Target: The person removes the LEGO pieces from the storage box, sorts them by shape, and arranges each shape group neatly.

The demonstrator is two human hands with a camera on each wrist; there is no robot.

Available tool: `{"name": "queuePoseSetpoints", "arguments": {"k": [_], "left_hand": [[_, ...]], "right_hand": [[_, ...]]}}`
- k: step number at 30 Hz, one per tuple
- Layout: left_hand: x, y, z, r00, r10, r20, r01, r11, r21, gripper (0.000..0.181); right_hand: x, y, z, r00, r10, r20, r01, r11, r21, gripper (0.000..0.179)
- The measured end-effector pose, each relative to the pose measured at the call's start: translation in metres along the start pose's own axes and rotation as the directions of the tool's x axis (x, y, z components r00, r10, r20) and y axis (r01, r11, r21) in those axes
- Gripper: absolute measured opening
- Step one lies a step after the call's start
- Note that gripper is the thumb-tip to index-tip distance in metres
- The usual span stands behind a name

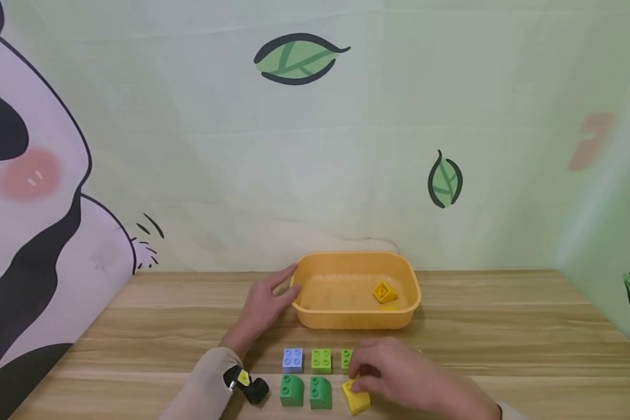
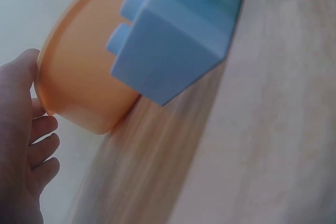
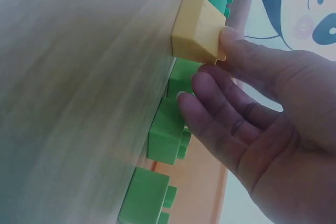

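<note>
My right hand [image 1: 399, 370] pinches a yellow sloped toy brick [image 1: 357, 401] by its studded top, between thumb and forefinger. In the right wrist view the brick [image 3: 197, 30] stands close against the tabletop, with the other fingers spread loosely beside it. At the left end of an orange-yellow plastic tub [image 1: 354, 319], my left hand [image 1: 265, 300] grips the rim with thumb and fingers. Inside the tub lie a tipped yellow brick [image 1: 384, 293] and another yellow piece [image 1: 388, 308], mostly hidden by the front wall.
Before the tub, a back row has a blue brick [image 1: 293, 360], a light green brick [image 1: 321, 361] and more light green ones, partly hidden by my right hand. Two dark green curved bricks [image 1: 291, 389] stand in the front row. A panda-printed backdrop [image 1: 189, 146] closes the table's rear.
</note>
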State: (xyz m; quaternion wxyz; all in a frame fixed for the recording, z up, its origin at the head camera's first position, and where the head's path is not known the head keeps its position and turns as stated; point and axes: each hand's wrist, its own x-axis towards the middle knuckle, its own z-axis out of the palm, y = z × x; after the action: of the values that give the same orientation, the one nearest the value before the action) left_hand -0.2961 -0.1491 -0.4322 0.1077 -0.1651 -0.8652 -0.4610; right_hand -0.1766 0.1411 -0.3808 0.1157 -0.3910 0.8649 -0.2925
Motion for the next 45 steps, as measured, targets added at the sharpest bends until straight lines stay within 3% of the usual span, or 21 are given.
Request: {"name": "queuePoseSetpoints", "arguments": {"k": [9,13,16,20,32,45], "left_hand": [[-0.001,0.001,0.0,1.0,-0.001,-0.001,0.001,1.0,-0.003,0.054],[-0.001,0.001,-0.001,1.0,-0.004,0.004,0.004,1.0,-0.006,0.054],[-0.001,0.0,-0.001,1.0,-0.001,0.005,0.001,1.0,-0.01,0.054],[-0.001,0.0,0.0,1.0,-0.006,0.007,0.006,1.0,-0.011,0.054],[-0.001,0.003,-0.001,1.0,-0.008,0.009,0.008,1.0,-0.004,0.054],[-0.001,0.002,-0.001,1.0,-0.021,0.013,0.021,1.0,-0.01,0.054]], "right_hand": [[0.0,0.002,-0.001,0.999,-0.04,-0.007,0.04,0.999,0.004,0.009],[0.0,-0.001,0.0,1.0,0.024,-0.02,-0.023,0.999,0.023,0.018],[0.0,-0.006,0.001,0.992,0.126,0.007,-0.126,0.991,0.049,0.025],[0.001,-0.01,0.004,0.981,0.191,0.04,-0.193,0.98,0.048,0.023],[0.001,-0.013,0.004,0.982,0.169,0.079,-0.169,0.986,-0.011,0.025],[0.0,-0.014,0.004,0.983,0.168,0.075,-0.168,0.986,0.002,0.023]]}}
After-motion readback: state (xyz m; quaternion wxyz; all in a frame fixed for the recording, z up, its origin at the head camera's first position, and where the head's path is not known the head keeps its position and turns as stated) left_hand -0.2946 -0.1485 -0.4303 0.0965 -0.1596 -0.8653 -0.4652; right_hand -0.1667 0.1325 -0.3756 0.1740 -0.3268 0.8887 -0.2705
